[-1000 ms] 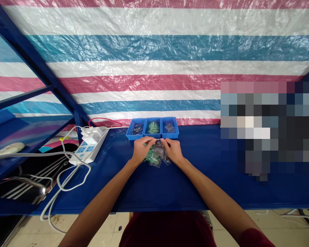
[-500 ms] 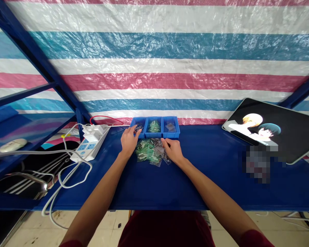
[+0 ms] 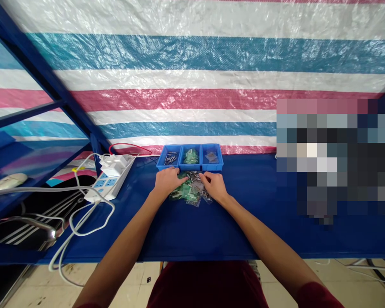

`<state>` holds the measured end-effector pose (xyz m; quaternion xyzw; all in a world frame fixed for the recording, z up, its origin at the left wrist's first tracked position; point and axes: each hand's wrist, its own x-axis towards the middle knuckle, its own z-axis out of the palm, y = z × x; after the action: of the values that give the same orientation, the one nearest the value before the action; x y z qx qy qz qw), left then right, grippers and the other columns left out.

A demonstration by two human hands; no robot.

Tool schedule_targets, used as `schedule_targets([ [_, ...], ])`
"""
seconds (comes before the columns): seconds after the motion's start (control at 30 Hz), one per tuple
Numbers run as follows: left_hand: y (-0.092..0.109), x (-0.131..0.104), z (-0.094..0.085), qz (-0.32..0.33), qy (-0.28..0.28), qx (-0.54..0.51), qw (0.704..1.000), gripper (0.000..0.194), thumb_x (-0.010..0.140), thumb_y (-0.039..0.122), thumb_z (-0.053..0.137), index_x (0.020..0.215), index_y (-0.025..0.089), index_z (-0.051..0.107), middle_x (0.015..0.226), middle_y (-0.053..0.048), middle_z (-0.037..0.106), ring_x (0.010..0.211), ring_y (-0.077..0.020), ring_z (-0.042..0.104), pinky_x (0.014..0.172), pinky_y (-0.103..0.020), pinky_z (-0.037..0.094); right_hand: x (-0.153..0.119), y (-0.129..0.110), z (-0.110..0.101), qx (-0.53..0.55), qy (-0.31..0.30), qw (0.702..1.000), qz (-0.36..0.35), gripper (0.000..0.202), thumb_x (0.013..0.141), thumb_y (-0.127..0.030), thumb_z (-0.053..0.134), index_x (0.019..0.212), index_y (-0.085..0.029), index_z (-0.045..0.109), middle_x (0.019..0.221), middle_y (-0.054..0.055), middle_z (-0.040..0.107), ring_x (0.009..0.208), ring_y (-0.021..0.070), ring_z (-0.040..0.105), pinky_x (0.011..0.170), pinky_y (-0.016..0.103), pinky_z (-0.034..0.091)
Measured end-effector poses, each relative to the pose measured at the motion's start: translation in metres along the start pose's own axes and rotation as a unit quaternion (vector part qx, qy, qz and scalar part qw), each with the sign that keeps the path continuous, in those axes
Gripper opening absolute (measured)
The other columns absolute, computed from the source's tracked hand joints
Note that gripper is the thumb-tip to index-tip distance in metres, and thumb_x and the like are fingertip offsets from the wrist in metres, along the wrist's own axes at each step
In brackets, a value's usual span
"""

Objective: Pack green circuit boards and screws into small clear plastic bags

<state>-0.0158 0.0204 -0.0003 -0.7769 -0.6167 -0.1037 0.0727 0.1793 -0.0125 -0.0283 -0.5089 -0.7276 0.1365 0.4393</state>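
A mixed pile of green packets, small clear bags and dark metal pieces (image 3: 192, 188) lies on the blue table. My left hand (image 3: 168, 179) is at the pile's upper left, thumb apart from the fingers, with nothing seen in it. At the pile's right side, my right hand (image 3: 214, 185) has its fingers pinched together; what they hold is too small to make out. Behind the pile stand three blue bins side by side: the left bin (image 3: 169, 157) has dark metal pieces, the middle bin (image 3: 190, 156) green packets, the right bin (image 3: 211, 157) small clear bags.
A white power strip (image 3: 111, 184) with plugs and looping white cables lies on the table's left part. A white mouse (image 3: 9, 181) is at the far left. Striped sheeting (image 3: 192, 98) hangs behind the table (image 3: 192, 239). A blurred area covers the right side.
My left hand has moved from the front of the left bin down and right to the pile. My right hand has barely moved. The view has shifted slightly.
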Motion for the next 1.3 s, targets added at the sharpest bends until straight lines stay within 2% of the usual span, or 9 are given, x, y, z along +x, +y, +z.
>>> schedule_targets([
  [0.13, 0.004, 0.000, -0.001, -0.003, -0.034, 0.009, 0.999, 0.036, 0.078, 0.049, 0.053, 0.086, 0.018, 0.070, 0.087, -0.011, 0.070, 0.081, -0.0283, 0.064, 0.061, -0.030, 0.040, 0.000, -0.001, 0.000, 0.002, -0.005, 1.000, 0.002, 0.045, 0.092, -0.041, 0.041, 0.054, -0.018, 0.047, 0.048, -0.003, 0.042, 0.047, 0.0094, 0.039, 0.052, 0.024, 0.024],
  [0.27, 0.006, -0.001, -0.002, -0.006, -0.014, 0.007, 1.000, 0.034, 0.085, 0.037, 0.043, 0.085, 0.018, 0.071, 0.086, -0.011, 0.070, 0.081, -0.0264, 0.065, 0.061, -0.030, 0.041, 0.001, -0.003, -0.002, 0.001, -0.003, 1.000, 0.008, 0.045, 0.092, -0.041, 0.041, 0.053, -0.017, 0.048, 0.047, -0.003, 0.042, 0.046, 0.0092, 0.038, 0.051, 0.024, 0.024],
  [0.57, 0.006, -0.004, -0.001, 0.035, 0.197, -0.091, 0.976, 0.033, 0.093, 0.030, 0.041, 0.089, 0.017, 0.070, 0.087, -0.010, 0.070, 0.087, -0.0212, 0.064, 0.069, -0.027, 0.043, 0.001, -0.002, -0.003, 0.008, -0.004, 1.000, 0.015, 0.044, 0.092, -0.040, 0.042, 0.055, -0.017, 0.052, 0.048, -0.002, 0.046, 0.046, 0.0099, 0.042, 0.051, 0.024, 0.027],
  [0.7, 0.008, -0.005, -0.001, 0.045, 0.234, -0.224, 0.945, 0.031, 0.092, 0.033, 0.044, 0.094, 0.016, 0.070, 0.089, -0.009, 0.071, 0.084, -0.0190, 0.064, 0.074, -0.026, 0.045, 0.001, -0.002, -0.003, 0.014, -0.003, 1.000, 0.020, 0.043, 0.092, -0.040, 0.043, 0.057, -0.017, 0.055, 0.048, -0.002, 0.048, 0.047, 0.0106, 0.044, 0.052, 0.024, 0.028],
  [0.8, 0.014, -0.006, 0.000, 0.029, 0.210, -0.349, 0.913, 0.030, 0.089, 0.037, 0.050, 0.091, 0.016, 0.071, 0.088, -0.006, 0.072, 0.078, -0.0183, 0.065, 0.070, -0.026, 0.048, 0.002, -0.004, -0.004, 0.038, -0.008, 0.999, 0.029, 0.033, 0.091, -0.039, 0.045, 0.073, -0.017, 0.063, 0.056, -0.001, 0.056, 0.051, 0.0117, 0.048, 0.054, 0.023, 0.032],
  [0.9, 0.023, -0.009, 0.002, -0.018, 0.144, -0.470, 0.871, 0.030, 0.083, 0.041, 0.058, 0.088, 0.015, 0.072, 0.079, -0.004, 0.072, 0.058, -0.0149, 0.061, 0.052, -0.024, 0.048, 0.002, -0.006, -0.003, 0.070, -0.019, 0.997, 0.034, 0.026, 0.089, -0.040, 0.050, 0.090, -0.018, 0.064, 0.071, 0.001, 0.063, 0.058, 0.0126, 0.053, 0.059, 0.023, 0.038],
  [1.0, 0.031, -0.011, 0.003, -0.051, 0.090, -0.564, 0.819, 0.032, 0.077, 0.042, 0.064, 0.090, 0.014, 0.072, 0.081, -0.004, 0.071, 0.051, -0.0126, 0.057, 0.040, -0.022, 0.045, 0.003, -0.007, -0.002, 0.084, -0.020, 0.996, 0.016, 0.026, 0.089, -0.039, 0.050, 0.077, -0.018, 0.061, 0.069, 0.001, 0.059, 0.058, 0.0125, 0.051, 0.060, 0.024, 0.038],
  [1.13, 0.034, -0.011, 0.000, -0.042, 0.035, -0.627, 0.777, 0.031, 0.067, 0.040, 0.073, 0.082, 0.013, 0.070, 0.073, -0.003, 0.067, 0.060, -0.0149, 0.059, 0.048, -0.025, 0.052, 0.003, -0.006, -0.004, 0.092, 0.012, 0.996, -0.010, 0.030, 0.091, -0.035, 0.046, 0.068, -0.019, 0.054, 0.063, -0.001, 0.051, 0.056, 0.0120, 0.046, 0.057, 0.024, 0.036],
  [1.3, 0.028, -0.007, -0.004, 0.002, -0.064, -0.641, 0.765, 0.029, 0.070, 0.039, 0.072, 0.077, 0.012, 0.068, 0.068, -0.002, 0.064, 0.061, -0.0144, 0.059, 0.057, -0.027, 0.053, 0.002, -0.007, -0.006, 0.082, 0.040, 0.995, -0.048, 0.027, 0.093, -0.032, 0.045, 0.072, -0.019, 0.055, 0.066, 0.000, 0.050, 0.061, 0.0130, 0.048, 0.061, 0.025, 0.037],
])
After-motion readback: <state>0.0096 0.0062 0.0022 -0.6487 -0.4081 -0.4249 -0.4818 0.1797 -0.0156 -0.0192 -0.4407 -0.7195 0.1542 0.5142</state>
